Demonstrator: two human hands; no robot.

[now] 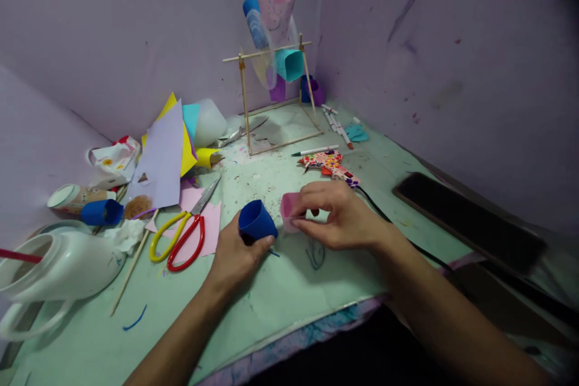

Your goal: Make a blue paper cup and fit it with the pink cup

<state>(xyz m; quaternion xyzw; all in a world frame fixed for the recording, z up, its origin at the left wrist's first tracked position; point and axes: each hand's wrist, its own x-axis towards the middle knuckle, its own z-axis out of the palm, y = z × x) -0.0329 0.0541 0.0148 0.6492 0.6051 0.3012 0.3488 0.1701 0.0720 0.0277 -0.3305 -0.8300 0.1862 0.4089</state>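
My left hand is closed around a small blue paper cup, its opening tilted up toward me. Just to the right, my right hand pinches the side of a pink paper cup. The two cups are close together but apart, over the table. Behind them stands a frame of thin wooden sticks carrying a wheel with paper cups on it, among them a pink cup at the top and a turquoise cup. A patterned glue gun lies beyond my right hand.
Scissors with red and yellow handles lie left of my left hand. Coloured paper sheets and a white jug-like vessel are farther left. Several markers sit near the wall. A phone lies at the right; a black cable runs behind my right wrist.
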